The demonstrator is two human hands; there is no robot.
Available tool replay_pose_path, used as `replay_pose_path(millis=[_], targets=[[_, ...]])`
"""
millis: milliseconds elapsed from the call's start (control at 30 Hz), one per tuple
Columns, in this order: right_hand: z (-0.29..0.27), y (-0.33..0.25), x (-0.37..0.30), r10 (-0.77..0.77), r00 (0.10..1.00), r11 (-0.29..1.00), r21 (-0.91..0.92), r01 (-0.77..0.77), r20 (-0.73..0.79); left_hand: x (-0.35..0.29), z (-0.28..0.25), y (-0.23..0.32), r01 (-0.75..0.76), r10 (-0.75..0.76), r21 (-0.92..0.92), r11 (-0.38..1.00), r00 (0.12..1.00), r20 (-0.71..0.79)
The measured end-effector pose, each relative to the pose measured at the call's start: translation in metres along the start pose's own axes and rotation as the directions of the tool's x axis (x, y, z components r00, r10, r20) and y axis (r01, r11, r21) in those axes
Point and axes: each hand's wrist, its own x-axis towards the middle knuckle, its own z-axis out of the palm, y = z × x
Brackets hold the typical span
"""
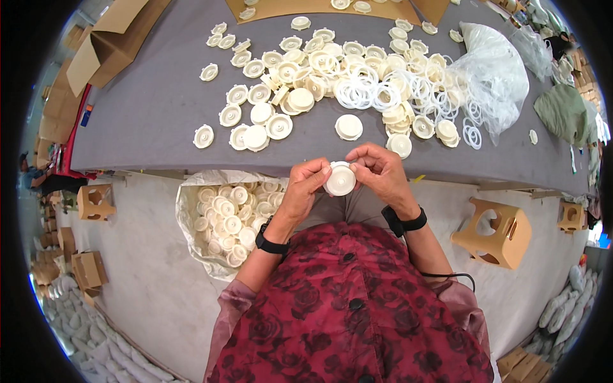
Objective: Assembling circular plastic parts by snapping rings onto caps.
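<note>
Between my two hands, just off the table's near edge, is a round cream plastic cap (pixel 340 179). My left hand (pixel 306 183) pinches its left rim between thumb and fingers. At its upper right edge, my right hand (pixel 381 172) has thumb and forefinger drawn together on the rim; whether a thin ring is there too is too small to tell. Beyond my hands a single cap (pixel 348 127) lies on the grey table. Behind it spreads a heap of cream caps (pixel 300 99), with translucent white rings (pixel 357 94) piled over its right part.
A clear plastic bag (pixel 495 76) sits right of the rings. Below the table's edge at left, a white sack (pixel 191 220) holds many caps. Cardboard boxes (pixel 105 54) stand at the table's far left. A tan plastic stool (pixel 495 233) is on the floor at right.
</note>
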Motion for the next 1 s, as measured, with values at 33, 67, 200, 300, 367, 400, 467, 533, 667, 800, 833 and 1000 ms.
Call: replay_pose_path(millis=[33, 67, 200, 300, 367, 400, 467, 533, 667, 800, 833, 1000], targets=[[0.002, -0.001, 0.001, 0.026, 1.0, 1.0, -0.002, -0.026, 0.003, 0.002, -0.002, 0.001, -0.015, 0.014, 0.039, 0.999, 1.0, 0.01], [0.002, -0.001, 0.001, 0.052, 0.999, 0.999, -0.003, -0.052, 0.006, 0.002, -0.003, 0.003, -0.014, 0.013, 0.04, 0.999, 1.0, 0.01], [0.0, 0.005, 0.004, -0.077, 0.996, 0.989, -0.122, 0.081, 0.044, 0.004, -0.012, 0.01, -0.018, 0.018, -0.008, 1.0, 1.0, 0.012], [0.002, 0.006, 0.002, -0.006, 0.998, 1.0, 0.005, 0.006, 0.058, 0.002, -0.001, 0.017, -0.004, 0.009, -0.138, 0.99, 1.0, 0.03], [0.006, 0.008, 0.0, 0.017, 0.999, 0.985, 0.172, -0.009, -0.043, 0.0, 0.008, 0.016, -0.023, 0.026, -0.182, 0.983, 1.0, 0.012], [0.008, 0.01, 0.0, 0.017, 0.999, 0.985, 0.172, -0.01, -0.042, -0.001, 0.01, 0.014, -0.067, 0.06, -0.205, 0.977, 0.997, -0.04], [0.012, 0.013, 0.0, -0.014, 0.998, 0.974, 0.227, 0.027, -0.06, -0.002, 0.011, 0.01, -0.113, 0.094, -0.225, 0.968, 0.991, -0.095], [0.013, 0.013, -0.001, -0.039, 0.998, 0.982, 0.182, 0.047, -0.049, -0.003, 0.007, 0.004, -0.171, 0.135, -0.313, 0.934, 0.982, -0.135], [0.025, 0.004, -0.001, -0.172, 0.976, 0.977, 0.106, 0.186, -0.133, -0.006, -0.002, -0.001, -0.183, 0.158, -0.314, 0.932, 0.982, -0.105], [0.02, 0.005, -0.004, -0.253, 0.966, 0.966, 0.044, 0.255, -0.055, -0.009, -0.009, 0.005, -0.161, 0.145, -0.172, 0.972, 0.984, -0.104], [0.02, 0.006, -0.006, -0.218, 0.974, 0.976, -0.006, 0.218, -0.055, -0.01, -0.01, 0.006, -0.14, 0.128, -0.145, 0.98, 0.988, -0.085], [0.017, -0.002, -0.006, -0.182, 0.983, 0.964, -0.196, 0.178, -0.005, -0.012, -0.008, 0.012, -0.163, 0.163, 0.003, 0.987, 0.986, -0.028]])
